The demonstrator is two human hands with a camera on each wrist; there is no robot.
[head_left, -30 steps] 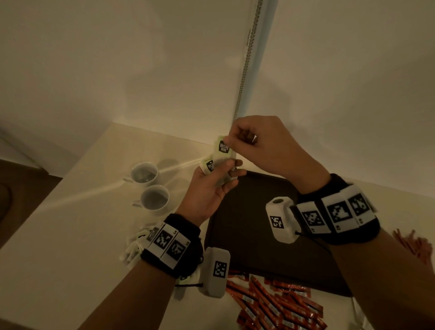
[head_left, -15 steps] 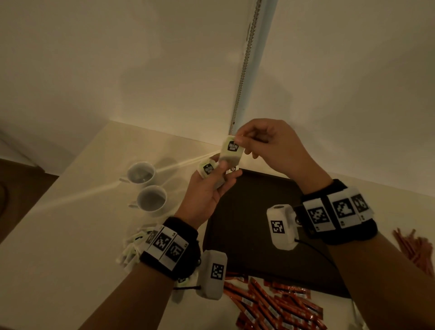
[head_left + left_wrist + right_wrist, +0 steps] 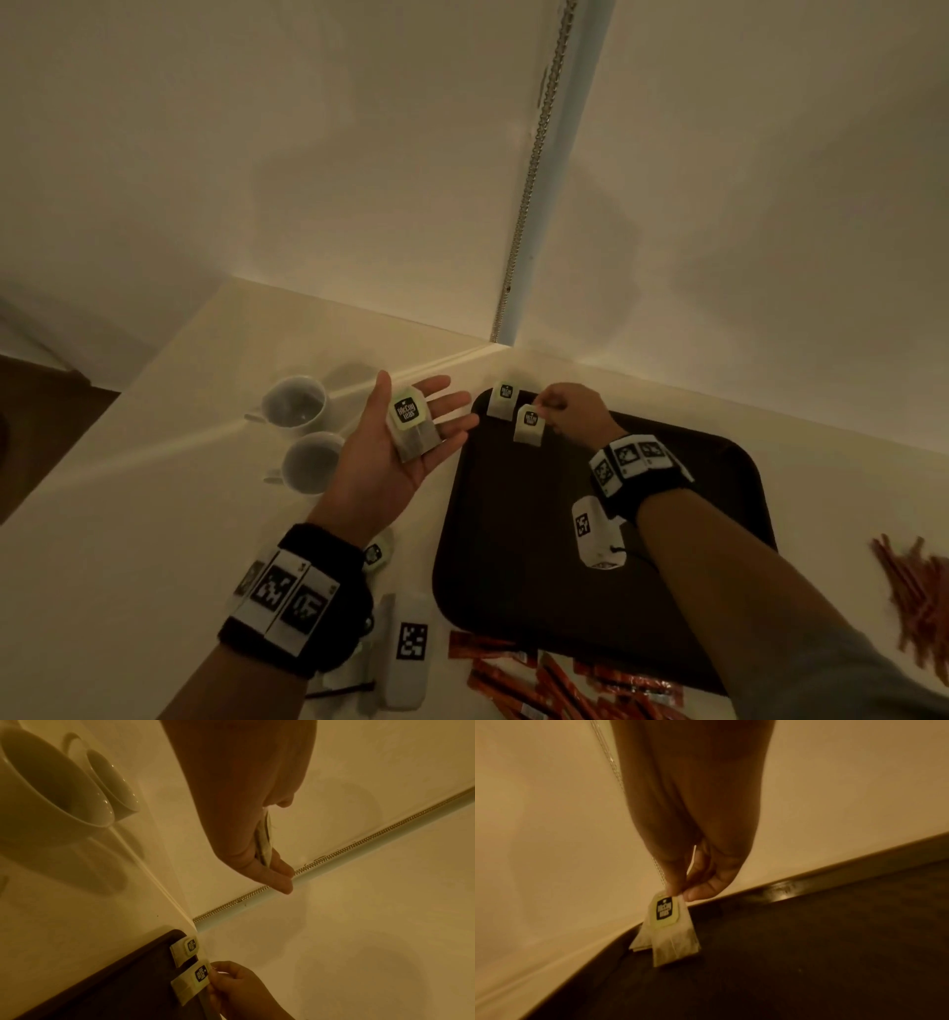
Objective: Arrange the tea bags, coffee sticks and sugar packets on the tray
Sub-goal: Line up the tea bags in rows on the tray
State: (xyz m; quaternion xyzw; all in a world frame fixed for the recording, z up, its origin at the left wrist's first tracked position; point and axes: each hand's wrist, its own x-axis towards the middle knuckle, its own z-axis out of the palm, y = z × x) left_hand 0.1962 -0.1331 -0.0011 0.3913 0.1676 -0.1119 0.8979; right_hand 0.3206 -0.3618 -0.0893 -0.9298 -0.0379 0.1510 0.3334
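Observation:
My left hand (image 3: 447,406) is held palm up beside the tray's left edge, fingers straight, with a small stack of tea bags (image 3: 411,424) lying on the palm. In the left wrist view these bags (image 3: 264,841) show edge-on against the fingers. My right hand (image 3: 544,408) pinches the top of one green-tagged tea bag (image 3: 529,424), whose lower end touches the dark brown tray (image 3: 590,565) near its far left corner. Another tea bag (image 3: 503,400) lies flat in that corner. The right wrist view shows the pinched tea bag (image 3: 672,931) in front of the lying one (image 3: 641,939).
Two white cups (image 3: 295,401) (image 3: 310,462) stand left of the tray. Several red coffee sticks (image 3: 539,678) lie at the tray's near edge, and thin reddish sugar sticks (image 3: 919,591) at the far right. More tea bags (image 3: 377,555) lie under my left wrist. Walls meet just behind the tray.
Both hands were raised together over the tray's far corner with the tea bags. My right hand has carried one bag down to the tray; my left hand has opened palm up.

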